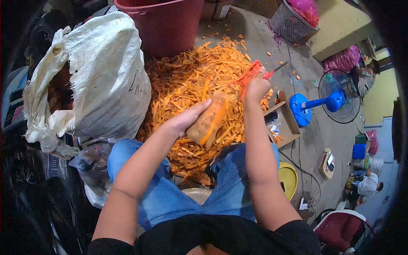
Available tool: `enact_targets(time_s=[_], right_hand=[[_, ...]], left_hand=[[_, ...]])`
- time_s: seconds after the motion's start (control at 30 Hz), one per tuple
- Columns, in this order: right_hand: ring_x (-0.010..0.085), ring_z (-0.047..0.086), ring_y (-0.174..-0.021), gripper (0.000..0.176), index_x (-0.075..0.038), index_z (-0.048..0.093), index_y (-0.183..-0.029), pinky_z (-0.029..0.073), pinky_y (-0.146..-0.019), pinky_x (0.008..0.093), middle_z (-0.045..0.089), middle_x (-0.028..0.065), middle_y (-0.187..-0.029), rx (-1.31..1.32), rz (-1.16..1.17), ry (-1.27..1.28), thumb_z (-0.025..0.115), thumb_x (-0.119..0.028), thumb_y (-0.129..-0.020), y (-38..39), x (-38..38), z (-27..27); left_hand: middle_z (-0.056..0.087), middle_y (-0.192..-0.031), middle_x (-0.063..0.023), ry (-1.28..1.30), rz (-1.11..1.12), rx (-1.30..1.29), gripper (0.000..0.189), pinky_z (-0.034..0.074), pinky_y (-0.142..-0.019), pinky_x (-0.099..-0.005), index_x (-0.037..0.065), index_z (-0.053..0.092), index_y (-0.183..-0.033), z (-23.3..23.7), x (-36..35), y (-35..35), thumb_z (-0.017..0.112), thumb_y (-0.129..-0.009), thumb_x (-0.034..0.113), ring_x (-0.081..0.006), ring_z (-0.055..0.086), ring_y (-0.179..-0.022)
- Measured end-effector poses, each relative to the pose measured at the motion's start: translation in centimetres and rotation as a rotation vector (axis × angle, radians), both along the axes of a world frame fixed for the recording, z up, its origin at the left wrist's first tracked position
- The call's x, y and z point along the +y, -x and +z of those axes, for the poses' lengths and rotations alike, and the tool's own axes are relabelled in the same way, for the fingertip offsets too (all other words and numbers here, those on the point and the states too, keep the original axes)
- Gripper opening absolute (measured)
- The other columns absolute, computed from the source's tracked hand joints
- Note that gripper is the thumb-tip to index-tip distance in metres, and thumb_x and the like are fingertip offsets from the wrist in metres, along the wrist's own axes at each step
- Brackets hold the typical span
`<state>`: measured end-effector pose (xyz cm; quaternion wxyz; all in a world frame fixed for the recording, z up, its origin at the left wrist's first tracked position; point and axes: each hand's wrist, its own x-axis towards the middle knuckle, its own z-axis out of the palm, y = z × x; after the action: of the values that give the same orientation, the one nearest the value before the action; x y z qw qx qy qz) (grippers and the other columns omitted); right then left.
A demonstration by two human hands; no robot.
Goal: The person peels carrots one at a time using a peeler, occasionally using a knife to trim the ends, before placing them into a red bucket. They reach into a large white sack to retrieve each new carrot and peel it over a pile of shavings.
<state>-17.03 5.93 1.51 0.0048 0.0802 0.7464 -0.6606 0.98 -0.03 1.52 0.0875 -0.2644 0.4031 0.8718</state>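
A large, partly peeled root vegetable (208, 123) is gripped by my left hand (187, 119), with a bright orange strip bared along its brown skin. My right hand (257, 88) is closed round a red peeler (247, 78), just up and to the right of the vegetable; a thin dark rod sticks out past that fist. Under both hands spreads a big heap of orange peelings (182, 91) on the floor, between and beyond my knees.
Left stands a white woven sack (110, 76); behind the heap, a dark red tub (159, 29). At right are a cardboard box (288, 123), a blue fan (316, 102), a yellow lid (289, 180) and cables. A basket (293, 23) stands at the back; a person (367, 185) is far right.
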Motion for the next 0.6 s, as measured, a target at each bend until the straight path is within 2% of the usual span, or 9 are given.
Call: enact_targets(time_s=[0.07,0.13,0.2,0.23,0.3,0.37,0.43,0.5,0.6], right_hand=[[0.0141,0.044,-0.053,0.018,-0.001,0.046,-0.070,0.038,-0.051,0.0284,0.045,0.0009,-0.056,0.196,0.194,0.230,0.043,-0.014,-0.081,-3.6,-0.8,1.3],[0.0165,0.044,-0.051,0.018,-0.002,0.045,-0.069,0.037,-0.050,0.0287,0.046,0.0042,-0.055,0.484,0.340,0.171,0.045,-0.015,-0.081,-6.7,-1.7,-0.3],[0.0200,0.043,-0.049,0.019,-0.001,0.045,-0.068,0.036,-0.049,0.0290,0.046,0.0093,-0.055,0.563,0.500,-0.011,0.046,-0.017,-0.080,-9.7,-1.6,-0.9],[0.0200,0.043,-0.049,0.019,-0.001,0.045,-0.068,0.036,-0.049,0.0290,0.046,0.0093,-0.055,0.562,0.500,-0.009,0.046,-0.017,-0.080,-9.6,-1.5,-0.9],[0.0135,0.046,-0.057,0.018,-0.001,0.048,-0.073,0.038,-0.053,0.0266,0.051,0.0046,-0.064,0.449,0.642,-0.230,0.044,-0.016,-0.081,-9.2,-1.2,-0.5],[0.0147,0.047,-0.060,0.019,0.000,0.050,-0.075,0.038,-0.055,0.0274,0.053,0.0059,-0.069,0.364,0.469,-0.276,0.043,-0.017,-0.081,-7.1,-1.6,0.3],[0.0147,0.047,-0.060,0.021,0.000,0.049,-0.074,0.037,-0.055,0.0283,0.053,0.0061,-0.068,0.377,0.212,0.013,0.043,-0.019,-0.081,-2.1,-1.9,-2.5],[0.0164,0.048,-0.055,0.021,0.001,0.050,-0.071,0.039,-0.054,0.0295,0.053,0.0066,-0.062,0.370,-0.022,-0.081,0.042,-0.017,-0.080,0.9,-0.6,-2.7],[0.0148,0.048,-0.056,0.022,0.001,0.050,-0.072,0.039,-0.055,0.0284,0.053,0.0071,-0.062,0.304,0.069,0.036,0.042,-0.017,-0.081,-0.2,-0.3,-1.2]], left_hand=[[0.054,-0.093,-0.0062,-0.150,0.111,-0.045,0.042,0.045,-0.069,-0.0292,0.008,0.042,-0.110,-2.0,-1.2,0.5,0.027,-0.085,0.039,-0.0152,0.054,-0.079],[0.054,-0.095,-0.0067,-0.148,0.117,-0.031,0.042,0.045,-0.071,-0.0295,0.008,0.042,-0.109,-2.6,-2.0,0.6,0.023,-0.086,0.038,-0.0156,0.054,-0.080],[0.055,-0.094,-0.0066,-0.119,0.303,-0.033,0.043,0.045,-0.071,-0.0307,0.008,0.044,-0.106,-2.7,-2.1,0.9,0.020,-0.086,0.038,-0.0157,0.055,-0.080],[0.055,-0.093,-0.0073,-0.095,0.280,0.020,0.043,0.045,-0.071,-0.0309,0.007,0.044,-0.106,-3.0,-2.2,0.7,0.019,-0.087,0.036,-0.0161,0.055,-0.079],[0.055,-0.093,-0.0081,-0.074,0.245,0.008,0.042,0.046,-0.068,-0.0309,0.007,0.044,-0.106,-2.8,-2.3,0.6,0.022,-0.086,0.037,-0.0168,0.056,-0.077],[0.056,-0.090,-0.0089,-0.022,0.077,0.005,0.041,0.048,-0.064,-0.0293,0.006,0.045,-0.104,-2.4,-2.2,0.3,0.027,-0.085,0.038,-0.0172,0.057,-0.073],[0.057,-0.088,-0.0083,0.040,-0.031,-0.086,0.043,0.047,-0.063,-0.0273,0.006,0.047,-0.102,-0.4,-0.6,-0.3,0.029,-0.084,0.041,-0.0153,0.057,-0.071],[0.057,-0.087,-0.0082,0.056,-0.073,-0.109,0.044,0.047,-0.062,-0.0269,0.006,0.047,-0.102,0.4,0.6,-0.3,0.030,-0.083,0.042,-0.0148,0.057,-0.070],[0.057,-0.084,-0.0066,-0.111,-0.025,-0.066,0.044,0.047,-0.060,-0.0265,0.007,0.047,-0.101,-1.0,0.7,0.3,0.032,-0.082,0.044,-0.0138,0.057,-0.068]])
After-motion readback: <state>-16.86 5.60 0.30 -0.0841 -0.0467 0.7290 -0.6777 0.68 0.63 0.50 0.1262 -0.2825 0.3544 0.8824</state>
